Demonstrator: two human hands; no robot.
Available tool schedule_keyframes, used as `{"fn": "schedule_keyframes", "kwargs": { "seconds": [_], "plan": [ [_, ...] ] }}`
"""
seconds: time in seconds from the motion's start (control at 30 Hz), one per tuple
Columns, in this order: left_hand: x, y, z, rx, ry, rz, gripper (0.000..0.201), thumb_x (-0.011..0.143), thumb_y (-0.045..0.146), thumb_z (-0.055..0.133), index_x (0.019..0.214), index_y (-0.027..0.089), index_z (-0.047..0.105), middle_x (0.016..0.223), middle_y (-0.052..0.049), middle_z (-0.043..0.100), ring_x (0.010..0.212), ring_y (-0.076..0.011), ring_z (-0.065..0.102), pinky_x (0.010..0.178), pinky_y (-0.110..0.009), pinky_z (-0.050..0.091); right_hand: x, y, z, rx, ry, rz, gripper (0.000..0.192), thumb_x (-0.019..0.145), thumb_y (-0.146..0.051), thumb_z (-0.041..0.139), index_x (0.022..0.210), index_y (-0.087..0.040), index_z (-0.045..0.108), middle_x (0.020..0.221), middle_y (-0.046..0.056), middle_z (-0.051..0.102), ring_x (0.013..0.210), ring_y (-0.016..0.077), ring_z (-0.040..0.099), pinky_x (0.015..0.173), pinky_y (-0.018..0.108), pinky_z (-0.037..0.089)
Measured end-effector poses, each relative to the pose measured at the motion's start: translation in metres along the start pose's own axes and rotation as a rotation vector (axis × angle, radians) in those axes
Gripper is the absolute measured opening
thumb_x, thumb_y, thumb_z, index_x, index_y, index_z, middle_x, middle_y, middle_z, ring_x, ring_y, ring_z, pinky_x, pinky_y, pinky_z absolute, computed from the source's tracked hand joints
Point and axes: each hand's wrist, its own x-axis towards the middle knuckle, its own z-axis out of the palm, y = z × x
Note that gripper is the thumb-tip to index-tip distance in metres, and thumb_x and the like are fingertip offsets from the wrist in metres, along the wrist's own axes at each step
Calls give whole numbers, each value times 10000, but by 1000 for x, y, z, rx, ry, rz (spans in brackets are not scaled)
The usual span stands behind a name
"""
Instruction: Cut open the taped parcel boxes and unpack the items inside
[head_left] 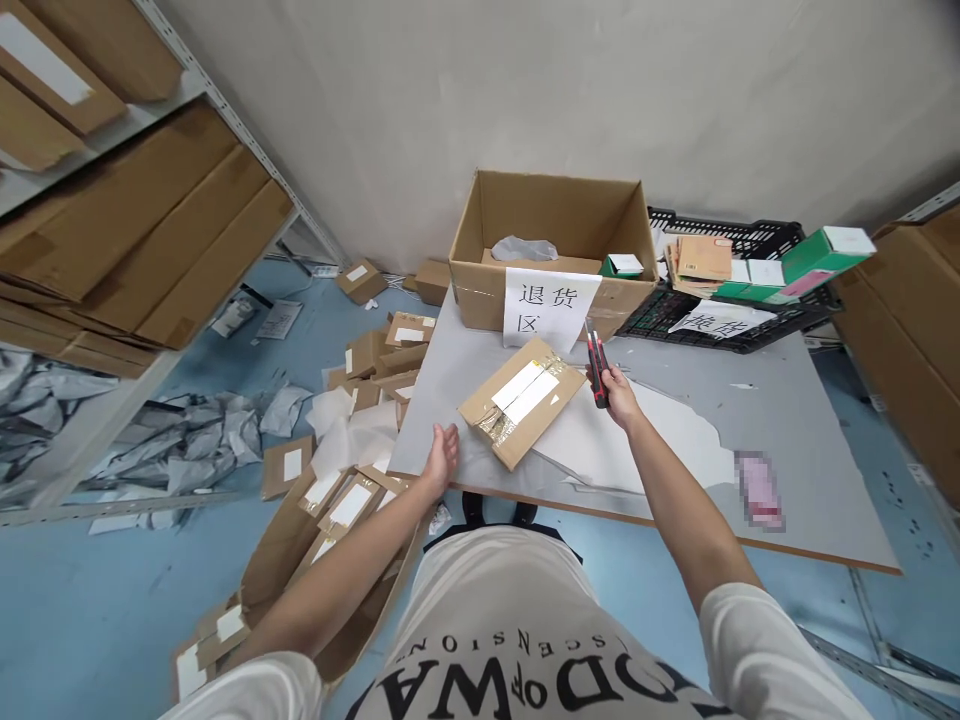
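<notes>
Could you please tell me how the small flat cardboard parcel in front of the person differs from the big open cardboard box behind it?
The small flat cardboard parcel is sealed with tape; the big open cardboard box has its flaps open. The parcel lies flat and slim, the box stands tall. The parcel bears white labels on top; the box has a handwritten paper sheet on its front. Both are brown cardboard on the grey table.

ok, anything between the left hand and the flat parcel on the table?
Nothing. In the head view the left hand rests open at the table edge; only bare grey tabletop separates it from the flat parcel.
</notes>
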Motion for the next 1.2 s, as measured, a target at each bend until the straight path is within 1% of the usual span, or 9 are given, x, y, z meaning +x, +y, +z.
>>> {"fn": "schedule_keyframes", "kwargs": {
  "seconds": [0.17,0.27,0.37,0.53,0.67,0.8,0.93,1.03,1.2],
  "plan": [
    [48,62,-22,189,-135,72,957,778,773,-7,1464,179,296,1543,-87,162,1427,-235,121,1155,-415,98,-50,21,-13,93,128,21,359,755,-534,626,997,-295,511,1179,20,647,1000,177,647,679,297,532],
    [69,93,-13,203,-282,68,996,765,786,-3,1430,143,366,1515,-126,245,1416,-244,188,1144,-407,147,-87,41,-2,179,174,54,350,766,-536,621,999,-312,485,1206,13,634,1045,183,635,729,348,544],
    [79,105,4,231,-385,5,998,753,808,54,1358,136,477,1477,-147,334,1390,-276,271,1108,-416,244,-113,57,19,241,179,106,348,775,-543,612,1006,-321,477,1237,13,618,1094,193,615,762,388,545],
    [78,100,22,249,-509,-58,942,748,824,127,1231,172,604,1313,-119,563,1267,-316,466,1033,-399,355,-125,61,54,302,139,137,346,797,-563,575,1033,-335,465,1294,9,579,1163,198,574,739,384,553],
    [74,94,22,209,-570,-63,953,742,838,123,1214,175,619,1216,-114,636,1211,-332,517,1013,-409,368,-120,57,64,309,131,129,360,784,-558,589,1037,-340,453,1289,1,579,1176,201,562,702,373,558],
    [67,90,21,178,-557,-45,911,756,829,180,1231,181,608,1230,-121,626,1240,-330,489,1031,-426,346,-113,53,63,237,99,96,361,778,-567,588,1016,-326,462,1253,-1,593,1119,192,590,681,348,562],
    [55,75,21,109,-522,1,861,772,810,226,1253,195,590,1313,-120,564,1291,-310,437,1058,-435,328,-94,47,60,147,85,69,379,753,-572,605,982,-300,476,1018,-9,662,854,158,650,602,288,546],
    [48,61,22,41,-486,61,837,792,791,232,1292,201,554,1374,-109,508,1322,-288,402,1071,-418,328,-70,40,59,89,67,24,378,736,-570,619,949,-285,491,876,-26,659,690,126,622,539,243,506],
    [52,50,28,-24,-414,142,832,820,765,214,1352,184,483,1411,-119,463,1339,-287,374,1063,-445,344,-32,28,67,60,-30,-24,386,721,-563,642,953,-280,517,843,-27,659,661,120,611,544,237,490]
  ]
}}
